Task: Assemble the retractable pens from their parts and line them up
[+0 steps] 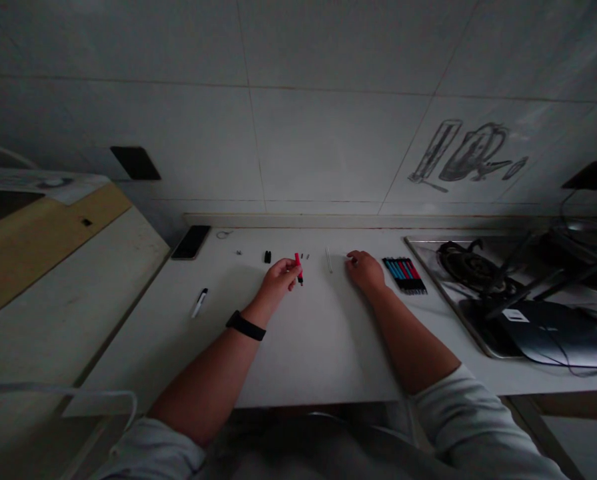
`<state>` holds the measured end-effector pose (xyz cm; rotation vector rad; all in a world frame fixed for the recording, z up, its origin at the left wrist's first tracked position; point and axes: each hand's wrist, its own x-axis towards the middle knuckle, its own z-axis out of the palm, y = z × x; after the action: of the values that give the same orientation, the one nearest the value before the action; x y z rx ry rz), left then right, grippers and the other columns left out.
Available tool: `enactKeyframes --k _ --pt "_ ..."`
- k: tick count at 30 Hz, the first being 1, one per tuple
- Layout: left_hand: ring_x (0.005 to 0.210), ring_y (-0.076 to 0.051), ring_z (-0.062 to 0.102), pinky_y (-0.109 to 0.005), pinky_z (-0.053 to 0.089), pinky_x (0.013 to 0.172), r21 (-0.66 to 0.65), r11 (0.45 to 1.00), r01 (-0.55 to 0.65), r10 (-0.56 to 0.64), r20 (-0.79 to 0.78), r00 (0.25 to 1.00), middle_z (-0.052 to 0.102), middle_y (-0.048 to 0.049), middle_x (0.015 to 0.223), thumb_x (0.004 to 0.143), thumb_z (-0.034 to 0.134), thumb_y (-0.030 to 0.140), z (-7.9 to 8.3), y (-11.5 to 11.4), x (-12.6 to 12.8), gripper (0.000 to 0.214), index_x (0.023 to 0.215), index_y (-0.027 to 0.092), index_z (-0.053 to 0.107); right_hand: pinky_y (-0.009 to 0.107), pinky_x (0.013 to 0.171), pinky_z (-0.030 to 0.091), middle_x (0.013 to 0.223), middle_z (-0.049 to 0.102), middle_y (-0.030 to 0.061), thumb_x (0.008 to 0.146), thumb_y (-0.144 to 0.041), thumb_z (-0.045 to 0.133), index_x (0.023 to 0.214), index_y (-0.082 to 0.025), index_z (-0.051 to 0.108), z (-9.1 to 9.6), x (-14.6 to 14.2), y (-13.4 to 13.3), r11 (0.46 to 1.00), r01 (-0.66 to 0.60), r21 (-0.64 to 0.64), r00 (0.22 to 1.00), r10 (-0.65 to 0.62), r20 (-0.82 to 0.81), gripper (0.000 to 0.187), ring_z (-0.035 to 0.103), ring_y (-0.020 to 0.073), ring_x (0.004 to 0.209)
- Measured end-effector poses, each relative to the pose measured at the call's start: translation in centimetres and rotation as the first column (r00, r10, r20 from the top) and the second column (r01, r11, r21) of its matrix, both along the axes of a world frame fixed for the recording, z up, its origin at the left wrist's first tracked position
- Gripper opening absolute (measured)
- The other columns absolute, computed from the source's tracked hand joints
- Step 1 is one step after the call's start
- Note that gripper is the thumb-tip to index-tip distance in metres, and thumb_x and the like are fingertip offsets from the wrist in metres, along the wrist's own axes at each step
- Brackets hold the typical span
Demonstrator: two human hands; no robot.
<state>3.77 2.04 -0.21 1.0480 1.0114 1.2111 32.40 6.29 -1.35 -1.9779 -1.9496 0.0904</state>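
My left hand [281,275] pinches a red pen barrel with a black grip [299,268], held tilted above the white counter. My right hand [365,269] rests low over the counter with curled fingers; whatever lies between its fingertips is too small to make out. Between the hands lie a thin clear tube [329,260] and tiny dark pieces [304,256]. Left of them are a pair of small black parts [268,257] and a tiny metallic bit [239,253]. To the right of my right hand sits a row of blue, red and black pens [404,275].
A phone [191,243] lies at the counter's back left, near a small ring-shaped item [223,235]. A white marker with a dark cap [199,303] is at the left. On the right stand a gas stove [471,267] and a black router-like device [558,327] with cables.
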Motion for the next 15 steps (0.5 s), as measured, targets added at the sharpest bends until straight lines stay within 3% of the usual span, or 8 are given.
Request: enactKeyframes --k 4,7,12,15 --pt "0.056 -0.006 0.054 -0.019 0.035 0.047 -0.233 0.972 0.028 0.045 0.3 0.953 0.07 -0.0013 0.083 0.066 0.093 0.036 0.8 -0.1 -0.1 0.041 0.09 0.016 0.067 0.028 0.081 0.046 0.115 0.073 0.0109 0.1 -0.027 0.052 0.114 -0.021 0.077 0.0 0.0 0.1 1.0 0.006 -0.022 0.999 -0.005 0.043 0.029 0.067 0.0209 0.096" --pt "0.054 -0.004 0.054 -0.017 0.033 0.045 -0.369 0.924 0.099 0.08 0.441 0.894 0.07 -0.0011 0.082 0.071 0.091 0.026 1.2 0.0 -0.3 0.031 0.089 0.015 0.068 0.028 0.083 0.046 0.116 0.072 0.0117 0.1 -0.023 0.051 0.114 -0.021 0.076 0.0 -0.1 0.1 0.998 -0.02 -0.056 0.997 0.024 0.073 0.029 0.067 0.0215 0.098" --pt "0.053 -0.003 0.054 -0.014 0.034 0.043 -0.446 0.865 0.228 0.073 0.563 0.823 0.07 -0.0022 0.08 0.085 0.079 0.018 1.6 -0.1 -0.3 0.012 0.089 0.011 0.069 0.031 0.084 0.047 0.12 0.071 0.0139 0.101 -0.018 0.048 0.127 -0.021 0.072 0.0 -0.1 -0.2 0.994 -0.067 -0.086 0.994 0.074 0.081 0.036 0.067 0.0242 0.101" --pt "0.054 -0.003 0.055 -0.015 0.034 0.043 -0.435 0.871 0.228 0.054 0.546 0.836 0.071 -0.0024 0.08 0.084 0.08 0.019 1.4 -0.3 -0.2 0.014 0.089 0.012 0.07 0.031 0.086 0.047 0.117 0.07 0.0148 0.1 -0.017 0.048 0.118 -0.02 0.075 0.1 0.1 -0.2 0.99 -0.122 -0.071 0.991 0.125 0.04 0.032 0.067 0.0241 0.1"
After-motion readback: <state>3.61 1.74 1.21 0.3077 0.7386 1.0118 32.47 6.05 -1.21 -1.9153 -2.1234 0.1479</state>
